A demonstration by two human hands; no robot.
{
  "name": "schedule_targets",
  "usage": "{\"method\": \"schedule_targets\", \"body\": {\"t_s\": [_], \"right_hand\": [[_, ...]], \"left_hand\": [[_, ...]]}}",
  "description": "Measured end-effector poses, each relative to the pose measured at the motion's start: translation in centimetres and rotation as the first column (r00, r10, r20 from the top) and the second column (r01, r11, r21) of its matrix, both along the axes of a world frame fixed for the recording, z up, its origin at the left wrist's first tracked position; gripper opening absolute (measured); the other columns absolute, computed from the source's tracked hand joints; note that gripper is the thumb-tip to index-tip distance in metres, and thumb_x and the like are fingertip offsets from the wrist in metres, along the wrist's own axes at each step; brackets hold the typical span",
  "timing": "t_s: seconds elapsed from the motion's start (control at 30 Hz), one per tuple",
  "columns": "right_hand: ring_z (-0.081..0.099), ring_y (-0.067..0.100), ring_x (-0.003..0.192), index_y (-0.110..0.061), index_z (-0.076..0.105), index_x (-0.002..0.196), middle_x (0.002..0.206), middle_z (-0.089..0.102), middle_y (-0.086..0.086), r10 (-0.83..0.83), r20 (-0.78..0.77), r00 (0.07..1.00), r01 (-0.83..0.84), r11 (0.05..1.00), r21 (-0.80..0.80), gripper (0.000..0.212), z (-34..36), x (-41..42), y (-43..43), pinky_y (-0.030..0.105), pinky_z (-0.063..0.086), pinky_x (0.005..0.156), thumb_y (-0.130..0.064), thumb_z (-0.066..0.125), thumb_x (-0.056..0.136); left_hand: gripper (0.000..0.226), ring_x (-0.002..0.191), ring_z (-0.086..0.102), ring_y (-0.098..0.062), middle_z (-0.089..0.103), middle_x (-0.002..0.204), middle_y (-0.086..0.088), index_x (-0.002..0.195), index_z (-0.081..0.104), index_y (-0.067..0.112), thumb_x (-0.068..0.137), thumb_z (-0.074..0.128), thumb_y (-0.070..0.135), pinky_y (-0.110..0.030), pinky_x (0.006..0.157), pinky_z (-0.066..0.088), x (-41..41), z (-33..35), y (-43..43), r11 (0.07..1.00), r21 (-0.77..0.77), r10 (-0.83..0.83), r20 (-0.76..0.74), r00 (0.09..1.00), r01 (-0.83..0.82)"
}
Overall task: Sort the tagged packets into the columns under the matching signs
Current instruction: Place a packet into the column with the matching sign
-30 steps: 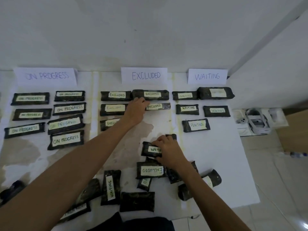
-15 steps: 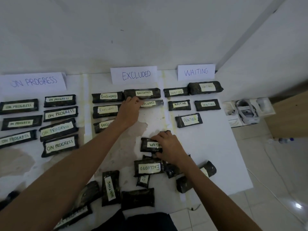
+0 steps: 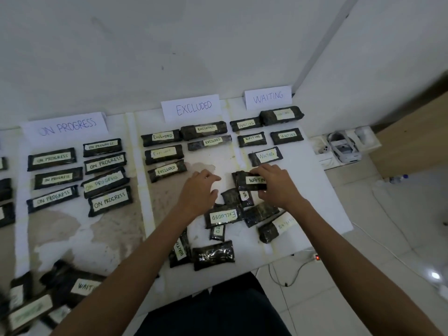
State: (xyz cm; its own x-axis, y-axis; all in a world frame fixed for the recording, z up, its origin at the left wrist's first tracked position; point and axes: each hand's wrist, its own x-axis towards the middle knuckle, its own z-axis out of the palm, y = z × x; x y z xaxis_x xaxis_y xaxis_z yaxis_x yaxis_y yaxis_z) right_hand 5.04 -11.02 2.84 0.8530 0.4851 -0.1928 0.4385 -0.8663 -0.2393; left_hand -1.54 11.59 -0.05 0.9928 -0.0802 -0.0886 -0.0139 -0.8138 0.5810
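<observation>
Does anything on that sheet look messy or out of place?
Yes. The unsorted packets nearest the camera lie jumbled and overlapping, and one EXCLUDED packet reads upside down. The paper sheet has brownish stains. The right hand grips a WAITING packet.

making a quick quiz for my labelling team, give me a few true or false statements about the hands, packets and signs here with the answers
1. The right hand grips a packet tagged WAITING. True.
2. The left hand holds a packet. False: it holds nothing, with its fingers loosely curled.
3. The EXCLUDED sign stands between the ON PROGRESS sign and the WAITING sign. True.
4. The loose EXCLUDED packet near the hands shows its tag the right way up to the camera. False: the tag reads upside down.
</observation>
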Motion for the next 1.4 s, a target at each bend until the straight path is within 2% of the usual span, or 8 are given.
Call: {"method": "schedule_targets", "body": {"t_s": [0.37,0.67,0.93,1.07,1.2,1.27,1.33,1.4], "right_hand": [[0.052,0.025,0.106,-0.022,0.053,0.122,0.119,0.056,0.0,-0.106,0.007,0.994,0.106,0.991,-0.081,0.051,-2.6,5.6,-9.7,0.039,0.035,0.089,-0.008,0.063,0.075],[0.051,0.026,0.11,-0.021,0.052,0.122,0.12,0.055,0.002,-0.059,0.033,0.998,0.063,0.99,-0.128,0.049,-6.7,14.5,-15.7,0.046,0.036,0.097,-0.005,0.06,0.077],[0.051,0.028,0.11,-0.016,0.054,0.121,0.123,0.057,0.005,-0.014,0.008,1.0,0.015,0.998,-0.059,0.046,-10.8,18.3,-17.6,0.044,0.039,0.091,-0.002,0.059,0.077],[0.047,0.028,0.119,-0.016,0.052,0.125,0.129,0.052,0.006,0.012,0.021,1.0,-0.011,0.998,-0.058,0.05,-10.9,18.4,-17.7,0.041,0.033,0.098,-0.001,0.058,0.078],[0.04,0.03,0.127,-0.015,0.052,0.127,0.137,0.045,0.01,0.022,0.043,0.999,-0.022,1.0,-0.007,0.057,-9.8,16.5,-17.8,0.041,0.03,0.103,0.002,0.061,0.074],[0.044,0.03,0.122,-0.014,0.053,0.125,0.132,0.049,0.01,0.047,0.002,0.999,-0.047,0.998,0.039,0.055,-9.0,14.6,-17.7,0.04,0.034,0.1,0.002,0.062,0.073],[0.047,0.026,0.118,-0.017,0.053,0.125,0.13,0.05,0.007,0.095,-0.134,0.986,-0.088,0.994,0.057,0.053,-8.4,12.1,-17.6,0.039,0.039,0.1,-0.003,0.064,0.075],[0.048,0.024,0.116,-0.021,0.052,0.126,0.13,0.049,0.004,0.174,-0.293,0.94,-0.156,0.984,0.084,0.052,-8.2,9.1,-17.8,0.038,0.041,0.099,-0.011,0.067,0.077]], "left_hand": [[0.037,0.107,0.049,-0.027,0.056,0.119,-0.007,0.124,0.056,0.017,0.087,0.052,0.014,-0.037,0.089,0.044,4.0,-1.0,-8.7,1.0,0.002,-0.022,-0.078,0.997,0.023],[0.041,0.117,0.045,-0.028,0.052,0.127,-0.009,0.13,0.05,0.014,0.09,0.051,0.014,-0.04,0.096,0.042,10.8,-4.6,-16.8,0.999,0.006,-0.033,-0.133,0.991,0.034],[0.04,0.119,0.045,-0.027,0.052,0.125,-0.009,0.129,0.051,0.013,0.09,0.05,0.013,-0.038,0.099,0.04,12.4,-7.6,-19.7,0.997,0.031,-0.067,-0.2,0.978,0.074],[0.04,0.116,0.045,-0.027,0.051,0.127,-0.008,0.13,0.051,0.014,0.09,0.049,0.014,-0.039,0.096,0.041,11.8,-7.8,-19.8,0.995,0.052,-0.074,-0.239,0.968,0.088],[0.038,0.109,0.049,-0.025,0.054,0.119,-0.007,0.126,0.054,0.014,0.089,0.051,0.014,-0.039,0.092,0.044,10.2,-6.9,-19.8,0.997,0.017,-0.07,-0.196,0.978,0.075],[0.028,0.096,0.051,-0.02,0.056,0.103,-0.004,0.115,0.06,0.014,0.089,0.051,0.013,-0.035,0.084,0.047,8.7,-6.0,-20.0,0.999,-0.009,-0.049,-0.175,0.983,0.048],[0.017,0.083,0.049,-0.015,0.05,0.089,0.002,0.101,0.062,0.015,0.089,0.05,0.014,-0.029,0.073,0.046,7.0,-5.2,-20.2,0.999,-0.013,-0.048,-0.191,0.98,0.046],[0.011,0.082,0.051,-0.016,0.048,0.087,0.002,0.095,0.06,0.015,0.088,0.051,0.017,-0.025,0.067,0.041,5.1,-4.8,-20.5,0.998,0.009,-0.057,-0.24,0.969,0.06]]}}
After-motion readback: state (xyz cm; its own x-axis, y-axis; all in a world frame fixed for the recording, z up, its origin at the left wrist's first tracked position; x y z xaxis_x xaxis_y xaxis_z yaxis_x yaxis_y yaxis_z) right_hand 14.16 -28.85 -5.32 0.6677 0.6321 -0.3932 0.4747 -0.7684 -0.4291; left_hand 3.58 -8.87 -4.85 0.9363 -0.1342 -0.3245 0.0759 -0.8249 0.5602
